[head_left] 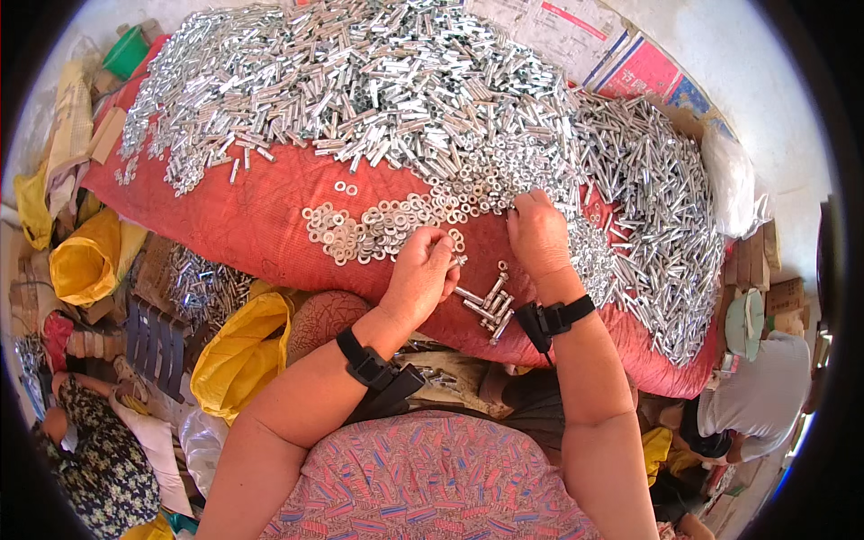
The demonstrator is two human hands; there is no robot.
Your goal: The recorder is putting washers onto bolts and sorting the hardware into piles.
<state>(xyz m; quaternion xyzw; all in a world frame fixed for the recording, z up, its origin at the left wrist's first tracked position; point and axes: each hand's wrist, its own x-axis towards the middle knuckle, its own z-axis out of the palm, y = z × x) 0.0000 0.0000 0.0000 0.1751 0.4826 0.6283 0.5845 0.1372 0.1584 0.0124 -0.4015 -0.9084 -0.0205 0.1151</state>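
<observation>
I hold a small silver metal piece point(460, 260) at my left hand's point(419, 277) pinched fingertips, best gripped lightly with its end clear, above smooth-shanked bolts point(493, 308), my right hand point(540, 236) curled, contents hidden, by flat ring washers point(339, 236) on coarse red cloth point(252, 216).

I count two hands of mine, one left hand point(421, 273) and one right hand point(540, 236); one small metal piece point(459, 261) at the left fingers; two black straps point(569, 312), one per wrist; roughly eight bolts point(493, 306) piled below centre, overlapping too much to be exact; washers point(396, 218) and metal tubes point(396, 81) past counting; one green bucket point(126, 52), upper left; at least three yellow sacks point(236, 355); two other people point(756, 387), lower left and lower right.
</observation>
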